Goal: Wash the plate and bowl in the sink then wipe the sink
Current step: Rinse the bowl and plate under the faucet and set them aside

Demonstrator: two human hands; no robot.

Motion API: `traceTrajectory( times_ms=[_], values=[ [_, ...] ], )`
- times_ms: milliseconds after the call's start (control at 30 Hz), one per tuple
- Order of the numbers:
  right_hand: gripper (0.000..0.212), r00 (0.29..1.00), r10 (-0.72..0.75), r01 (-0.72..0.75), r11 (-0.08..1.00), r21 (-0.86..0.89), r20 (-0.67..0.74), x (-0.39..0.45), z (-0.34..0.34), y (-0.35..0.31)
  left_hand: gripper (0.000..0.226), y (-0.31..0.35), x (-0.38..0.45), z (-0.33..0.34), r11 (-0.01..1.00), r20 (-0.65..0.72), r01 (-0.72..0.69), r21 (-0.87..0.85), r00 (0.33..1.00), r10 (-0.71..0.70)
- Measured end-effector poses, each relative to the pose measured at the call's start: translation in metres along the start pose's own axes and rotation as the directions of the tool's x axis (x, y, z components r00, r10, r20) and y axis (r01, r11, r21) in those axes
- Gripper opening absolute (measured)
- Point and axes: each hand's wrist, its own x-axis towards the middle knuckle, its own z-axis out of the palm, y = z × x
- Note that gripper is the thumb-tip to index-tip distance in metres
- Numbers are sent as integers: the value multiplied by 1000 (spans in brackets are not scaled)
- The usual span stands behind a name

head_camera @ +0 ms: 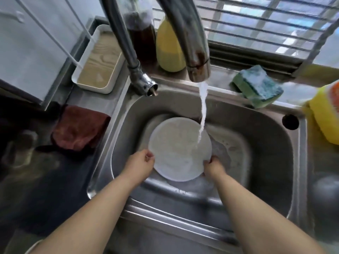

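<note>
White round plastic plate (178, 149) is up over the middle of the stainless steel sink (266, 125), tilted under the tap stream (202, 114). Left hand (140, 165) pinches its near-left rim, right hand (212, 166) curls round the near-right rim. Open basin lies right; bowl not visible.

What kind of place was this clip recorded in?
Most likely a home kitchen, at the sink by a window. A steel sink with a running tap, a scrub sponge on the ledge, and both hands holding a white plate under the water.
</note>
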Motion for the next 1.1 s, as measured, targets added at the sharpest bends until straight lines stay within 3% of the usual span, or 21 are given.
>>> traceTrajectory(
  times_ms=[67, 233, 400, 533, 600, 667, 733, 833, 967, 1100],
  values=[
    [30, 1000, -1, 1, 999, 52, 6, -9, -1, -3, 8, -1, 1, 1, 996, 23, 17, -85, 1000, -15],
    [14, 997, -82, 81, 990, 118, 10, -34, -25, -5, 16, 10, -2, -3, 980, 29, 10, -197, 1000, -4],
    [19, 995, -76, 83, 991, 106, -67, -59, -51, 6, 18, 10, -13, -12, 976, 0, 19, -217, 1000, -20],
    [18, 994, -39, 59, 976, 209, -100, -91, -78, 12, 14, 9, -23, -15, 972, -1, 71, -223, 997, -73],
    [9, 990, -44, 77, 965, 250, -135, -106, -91, 9, 13, 10, -27, -13, 977, 27, 85, -195, 996, -81],
    [14, 983, -75, 123, 945, 303, -166, -120, -104, 0, 11, 16, -34, -10, 969, 86, 125, -214, 990, -108],
    [15, 978, -100, 159, 926, 342, -182, -131, -113, -13, 15, 28, -43, -7, 898, 207, 239, -370, 963, -171],
    [14, 976, -121, 187, 896, 404, -184, -150, -121, -32, 44, 53, -59, -6, 682, 398, 418, -599, 896, -200],
    [10, 954, -198, 279, 861, 425, -225, -169, -122, -39, 35, 83, -72, -19, 442, 372, 390, -808, 919, -131],
    [16, 956, -208, 285, 831, 479, -208, -182, -117, -28, 20, 88, -72, -36, 512, 321, 319, -798, 943, -87]
  ],
)
